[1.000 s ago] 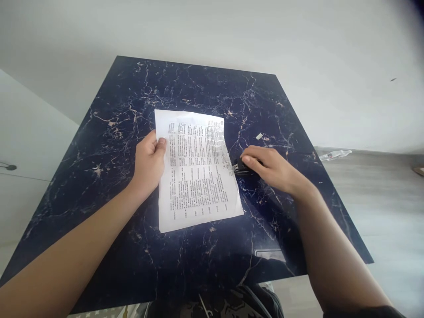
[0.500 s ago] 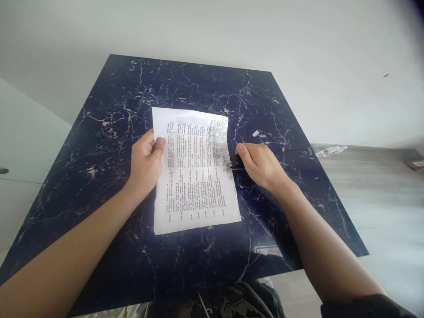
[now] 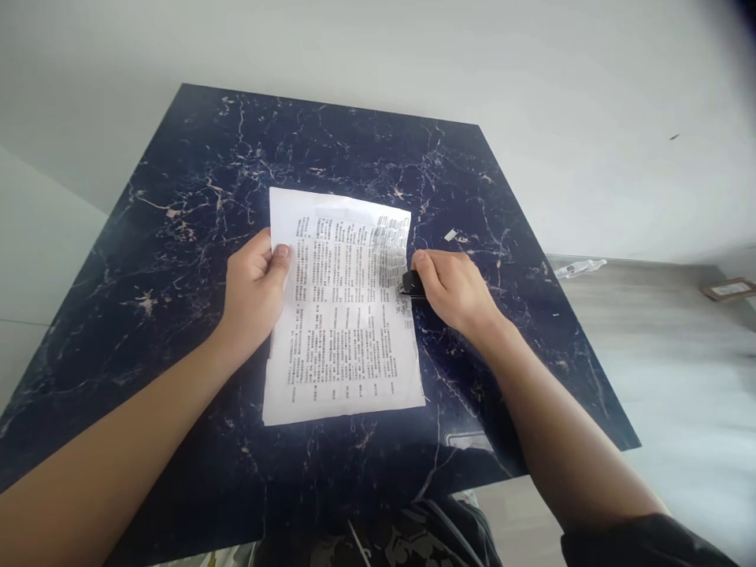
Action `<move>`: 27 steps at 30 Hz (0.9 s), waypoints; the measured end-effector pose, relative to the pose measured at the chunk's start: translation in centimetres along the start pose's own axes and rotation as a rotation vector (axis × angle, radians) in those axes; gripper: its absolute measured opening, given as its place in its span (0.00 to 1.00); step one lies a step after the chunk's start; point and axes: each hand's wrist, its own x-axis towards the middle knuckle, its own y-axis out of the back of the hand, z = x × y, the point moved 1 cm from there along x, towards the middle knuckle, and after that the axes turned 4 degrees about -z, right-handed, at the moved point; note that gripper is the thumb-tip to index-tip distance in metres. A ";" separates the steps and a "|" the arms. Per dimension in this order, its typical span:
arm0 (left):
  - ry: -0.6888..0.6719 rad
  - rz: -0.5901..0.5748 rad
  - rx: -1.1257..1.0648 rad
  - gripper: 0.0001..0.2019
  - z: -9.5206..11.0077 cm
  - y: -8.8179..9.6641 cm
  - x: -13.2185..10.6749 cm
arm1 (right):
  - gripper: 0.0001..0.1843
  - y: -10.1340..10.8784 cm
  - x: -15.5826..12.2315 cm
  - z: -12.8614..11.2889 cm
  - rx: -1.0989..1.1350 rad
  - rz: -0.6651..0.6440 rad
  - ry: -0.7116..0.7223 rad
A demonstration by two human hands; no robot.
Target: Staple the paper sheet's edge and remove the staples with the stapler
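My left hand point(image 3: 258, 282) is closed on the left edge of a printed paper sheet point(image 3: 342, 315), thumb on top and fingers behind. The sheet is held over the dark table, slightly curved, its rows of print turned sideways. In my right hand point(image 3: 453, 287) is a black stapler point(image 3: 413, 283), its body mostly hidden by the fingers. The stapler's front end overlaps the sheet's right edge, above its middle. Whether more sheets lie behind the top one I cannot tell.
The dark blue marbled table point(image 3: 331, 142) reaches towards a pale wall. A small whitish piece point(image 3: 450, 235) lies on it beyond my right hand. On the floor to the right are a clear plastic wrapper point(image 3: 580, 268) and a brown box point(image 3: 729, 289).
The stapler has moved left, so its front end now reaches further over the sheet's right edge. The view has shifted slightly. My left hand keeps its grip.
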 end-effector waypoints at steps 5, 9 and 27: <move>0.022 0.000 -0.018 0.10 0.2 -0.3 -0.2 | 0.27 -0.2 0.2 0.0 -0.023 0.001 0.016; 0.018 0.000 -0.018 0.10 0.1 -0.2 -0.2 | 0.27 -0.2 0.2 0.0 -0.040 -0.005 0.015; -0.065 -0.013 -0.013 0.10 -0.5 0.0 -0.2 | 0.28 -0.3 0.3 0.8 -0.003 0.015 0.004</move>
